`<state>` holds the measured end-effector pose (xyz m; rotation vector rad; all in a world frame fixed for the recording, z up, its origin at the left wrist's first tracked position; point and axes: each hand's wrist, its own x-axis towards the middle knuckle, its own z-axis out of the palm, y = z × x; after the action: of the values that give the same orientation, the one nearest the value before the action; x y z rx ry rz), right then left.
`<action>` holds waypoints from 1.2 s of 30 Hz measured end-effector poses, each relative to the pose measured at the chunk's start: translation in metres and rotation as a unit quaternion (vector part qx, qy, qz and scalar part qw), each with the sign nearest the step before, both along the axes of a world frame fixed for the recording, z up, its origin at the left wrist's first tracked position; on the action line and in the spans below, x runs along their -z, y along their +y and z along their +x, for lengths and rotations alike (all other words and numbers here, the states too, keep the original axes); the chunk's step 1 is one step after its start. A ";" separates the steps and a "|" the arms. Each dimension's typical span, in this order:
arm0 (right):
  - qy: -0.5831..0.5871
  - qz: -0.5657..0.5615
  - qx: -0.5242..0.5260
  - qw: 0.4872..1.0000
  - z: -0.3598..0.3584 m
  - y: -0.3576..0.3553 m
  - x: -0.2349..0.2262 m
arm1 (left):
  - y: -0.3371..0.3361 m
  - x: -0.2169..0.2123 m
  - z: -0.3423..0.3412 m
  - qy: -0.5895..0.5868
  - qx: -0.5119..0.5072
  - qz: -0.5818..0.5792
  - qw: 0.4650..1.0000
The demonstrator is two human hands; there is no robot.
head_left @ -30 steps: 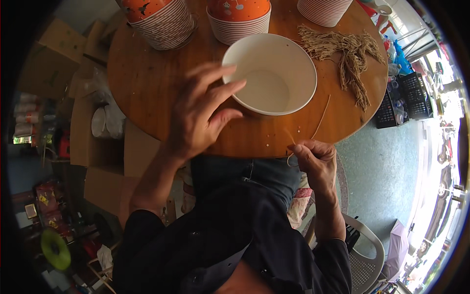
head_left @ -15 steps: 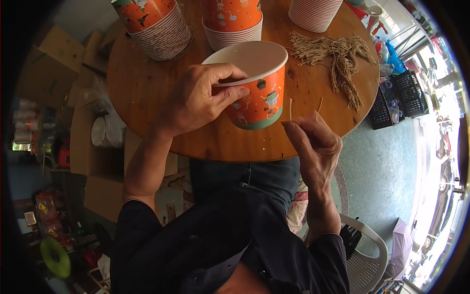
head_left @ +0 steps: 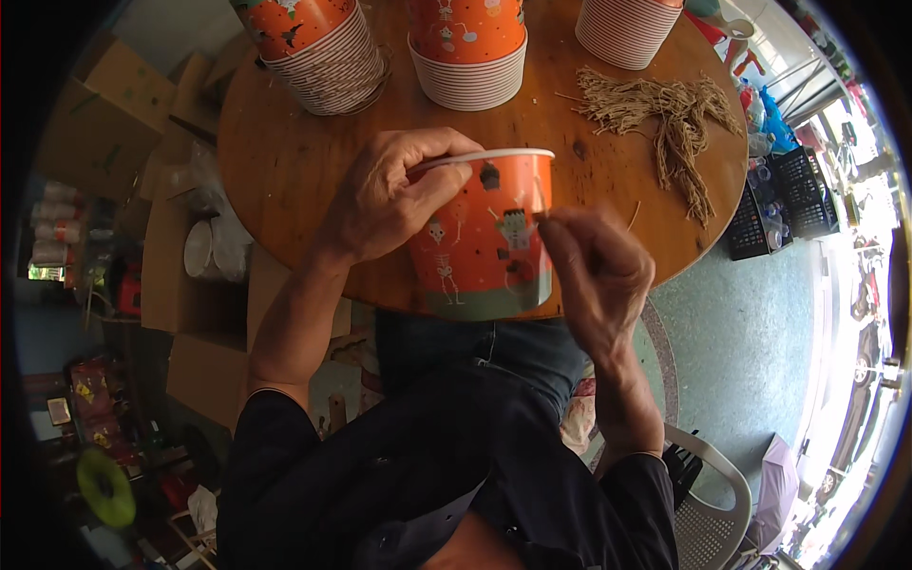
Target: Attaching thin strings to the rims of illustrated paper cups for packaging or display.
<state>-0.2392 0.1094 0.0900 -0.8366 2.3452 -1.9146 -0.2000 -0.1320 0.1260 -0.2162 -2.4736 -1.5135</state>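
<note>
My left hand (head_left: 385,195) pinches the rim of an orange paper bucket (head_left: 480,233), thumb outside and fingers reaching over the edge. The bucket has a white rim, a green base band and printed skeleton figures; its wall is turned toward me and its inside is hidden. Close to the bucket's right side, my right hand (head_left: 603,266) is closed in a pinch, slightly blurred. From behind its fingers sticks the end of a short piece of brown twine (head_left: 635,215). Whether the right fingertips touch the bucket wall, I cannot tell.
On the round wooden table (head_left: 294,204) lies a bundle of brown twine (head_left: 655,119). Stacks of paper buckets stand at the back: left (head_left: 328,71), middle (head_left: 470,71) and right (head_left: 627,33). Cardboard boxes (head_left: 204,304) lie left, a black crate (head_left: 803,190) and a chair (head_left: 712,513) right.
The bucket has tipped so its wall faces me and its opening is no longer seen, and its base is nearer. My right hand has moved left to the bucket's side with the twine.
</note>
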 end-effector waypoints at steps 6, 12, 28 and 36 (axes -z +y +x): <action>-0.107 -0.107 -0.179 0.972 -0.050 -0.007 -0.016 | 0.009 -0.019 0.008 -0.039 0.052 -0.011 0.998; -0.110 -0.092 -0.212 0.967 -0.059 -0.001 -0.001 | -0.001 -0.018 0.019 -0.081 0.057 0.023 0.995; -0.050 -0.125 -0.177 0.975 -0.058 0.000 0.010 | 0.007 -0.024 0.011 -0.121 0.042 0.001 0.992; -0.088 -0.128 -0.184 0.970 -0.057 0.002 0.012 | -0.002 -0.021 0.004 -0.143 0.113 0.043 0.982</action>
<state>-0.2966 0.1110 0.0779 -0.9880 1.7213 -2.0487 -0.1961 -0.1338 0.1475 -0.2904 -2.6699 -1.8576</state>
